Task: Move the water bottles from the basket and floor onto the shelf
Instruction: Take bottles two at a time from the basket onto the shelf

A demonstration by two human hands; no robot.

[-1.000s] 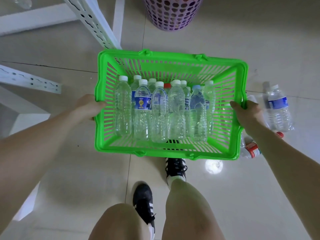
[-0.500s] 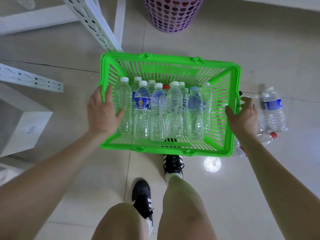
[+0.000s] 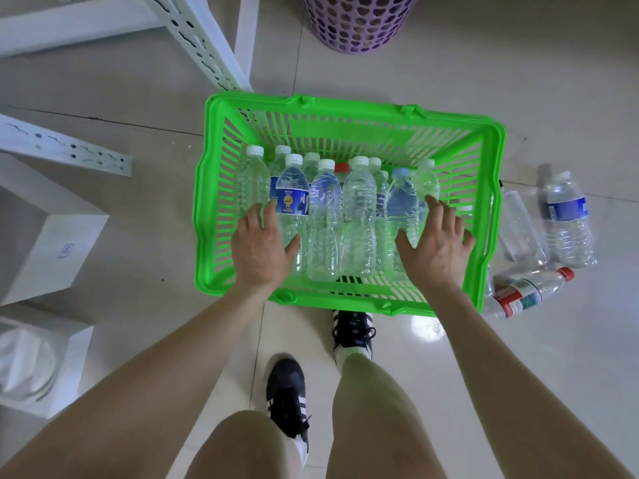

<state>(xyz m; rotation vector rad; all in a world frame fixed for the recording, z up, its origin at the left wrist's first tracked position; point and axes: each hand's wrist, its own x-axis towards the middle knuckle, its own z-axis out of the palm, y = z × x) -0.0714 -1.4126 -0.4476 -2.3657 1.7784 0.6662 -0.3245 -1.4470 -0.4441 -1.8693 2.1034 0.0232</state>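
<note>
**Pale tiled floor, green basket, both hands over the bottles**

Pale glossy floor tiles (image 3: 518, 81) underfoot, seen from above. Standing on them: green slatted plastic basket (image 3: 491, 209), rim free of both hands. Inside, clear plastic water bottles (image 3: 358, 216) upright and packed in rows, mostly white caps, one red cap among them, one with a blue label (image 3: 292, 200).

Left hand (image 3: 259, 250) inside the basket at its left end, fingers spread and open, fingertips against the leftmost bottles, gripping nothing. Right hand (image 3: 437, 247) at the right end, palm down, fingers likewise splayed, resting on or just over the bottles there; actual contact hard to tell.

Just right of the basket, on the tiles: loose bottles, one with a blue label (image 3: 567, 219) beside a plain clear one (image 3: 518, 226), plus a red-capped bottle lying on its side (image 3: 529, 293).

Beyond the basket, white perforated metal shelf frame (image 3: 197, 39) and purple plastic hamper with heart-shaped holes (image 3: 359, 25). Near the bottom, black sneakers with white stripes (image 3: 287, 395).
</note>
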